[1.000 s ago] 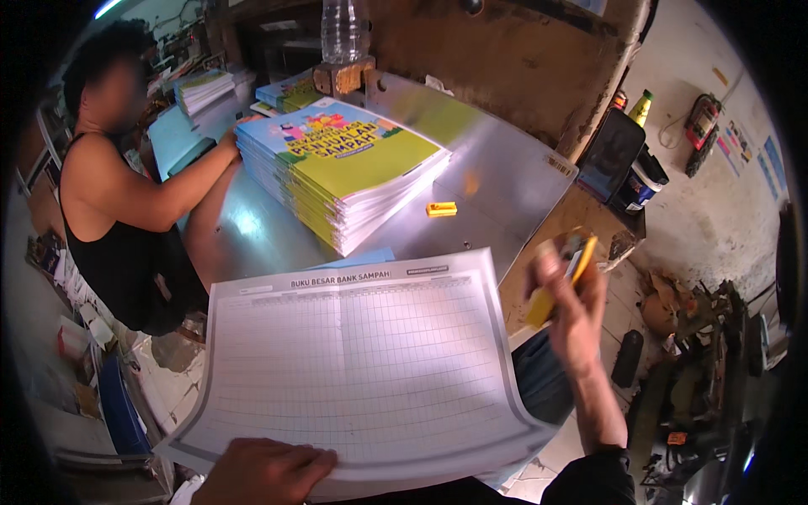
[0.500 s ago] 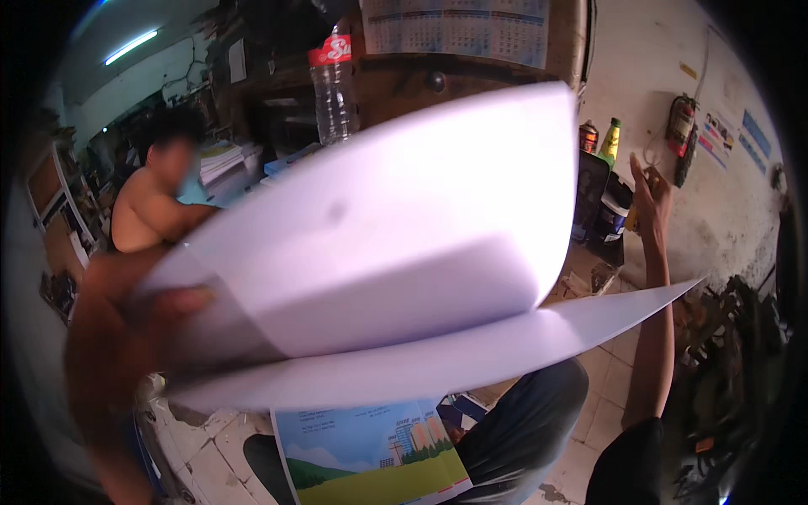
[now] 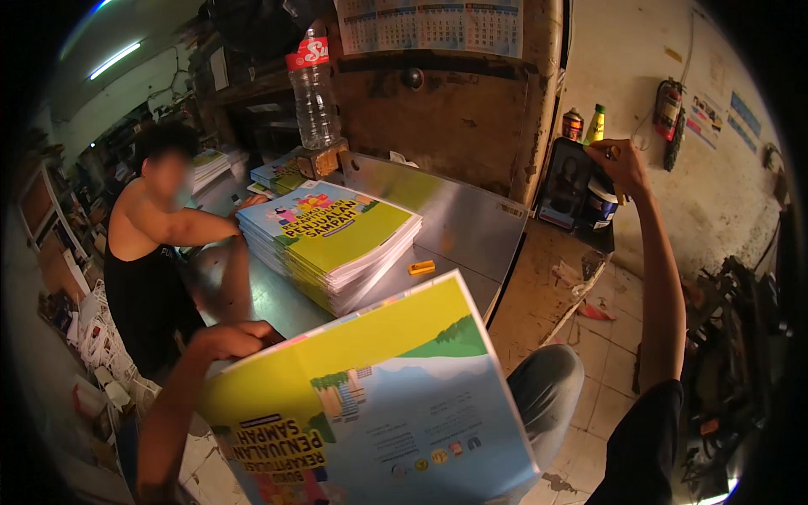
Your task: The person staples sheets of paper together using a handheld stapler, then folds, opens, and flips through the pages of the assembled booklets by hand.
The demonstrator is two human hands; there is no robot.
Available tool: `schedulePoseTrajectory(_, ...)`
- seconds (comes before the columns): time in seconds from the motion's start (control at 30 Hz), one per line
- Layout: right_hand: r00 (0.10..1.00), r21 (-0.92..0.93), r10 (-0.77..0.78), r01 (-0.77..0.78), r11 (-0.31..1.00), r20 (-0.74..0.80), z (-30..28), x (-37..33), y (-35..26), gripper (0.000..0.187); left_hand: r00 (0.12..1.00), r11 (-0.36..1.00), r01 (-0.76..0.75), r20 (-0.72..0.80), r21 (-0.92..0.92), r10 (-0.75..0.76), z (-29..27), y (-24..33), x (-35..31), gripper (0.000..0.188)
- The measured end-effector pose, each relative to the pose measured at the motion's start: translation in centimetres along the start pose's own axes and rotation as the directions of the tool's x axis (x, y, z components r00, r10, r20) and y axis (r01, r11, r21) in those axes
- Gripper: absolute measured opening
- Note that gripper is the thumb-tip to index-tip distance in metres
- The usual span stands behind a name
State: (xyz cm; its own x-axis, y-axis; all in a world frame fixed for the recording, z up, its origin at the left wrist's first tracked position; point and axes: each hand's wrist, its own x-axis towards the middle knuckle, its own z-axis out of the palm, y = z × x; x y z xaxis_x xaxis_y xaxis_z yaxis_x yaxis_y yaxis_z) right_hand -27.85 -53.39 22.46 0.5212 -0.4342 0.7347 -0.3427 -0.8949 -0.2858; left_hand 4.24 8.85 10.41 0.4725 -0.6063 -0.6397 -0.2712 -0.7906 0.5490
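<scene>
The fingers of your left hand (image 3: 229, 341) grip the spread booklet (image 3: 421, 379) by its far left edge, left of your knee (image 3: 551, 379); those of your right hand (image 3: 628, 171), raised far right, curl round a partly hidden yellow object (image 3: 622, 199). Held one-sided, the booklet could sag, crease or catch the stack (image 3: 328, 244) on the surface (image 3: 467, 223) beyond.
</scene>
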Motion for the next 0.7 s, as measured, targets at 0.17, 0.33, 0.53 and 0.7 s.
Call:
schedulePoseTrajectory(0.17,0.999,-0.018,0.012,-0.011,1.0,0.048,-0.6,-0.1,-0.6,0.032,0.988,0.988,-0.152,0.008,0.035,0.152,1.3,-2.1,4.5,0.03)
schedulePoseTrajectory(0.33,0.997,-0.006,-0.017,0.018,1.0,0.069,-0.7,-0.3,1.7,0.032,0.557,0.874,-0.444,-0.704,0.195,0.44,6.1,-0.3,4.5,0.013)
schedulePoseTrajectory(0.53,0.999,-0.019,-0.036,0.037,0.999,0.011,-0.4,-0.5,1.8,0.033,0.244,0.73,-0.344,-0.695,0.59,0.676,11.0,0.1,1.1,0.02)
schedulePoseTrajectory(0.7,0.914,0.056,0.233,-0.227,0.972,-0.333,-2.9,-0.2,0.7,0.03,0.607,0.623,-0.412,-0.31,0.665,0.732,13.5,1.7,-2.2,0.08)
